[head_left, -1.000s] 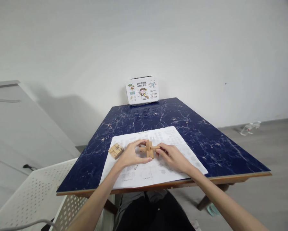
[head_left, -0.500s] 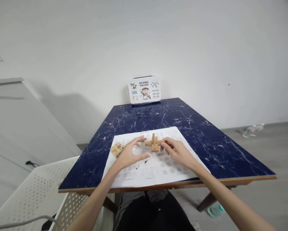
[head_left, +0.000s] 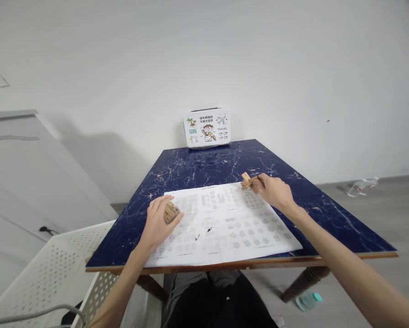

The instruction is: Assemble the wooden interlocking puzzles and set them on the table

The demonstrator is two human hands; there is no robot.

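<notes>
My left hand [head_left: 158, 222] rests on the left part of a white printed sheet [head_left: 221, 223] and closes around a small block of wooden puzzle pieces [head_left: 171, 212]. My right hand [head_left: 274, 190] is at the sheet's far right corner, fingers closed on a wooden cross-shaped puzzle [head_left: 247, 180], most of which sticks out to the left of my fingers. The sheet lies on a dark blue marbled table [head_left: 211, 166].
A white box with cartoon pictures [head_left: 207, 128] stands at the table's far edge against the wall. A white perforated chair [head_left: 50, 278] is at the lower left. A plastic bottle [head_left: 360, 186] lies on the floor at right, a teal object [head_left: 309, 300] under the table.
My right hand carried the cross-shaped puzzle from the sheet's middle to its far right corner. My left hand let go of it and moved left onto the block of pieces.
</notes>
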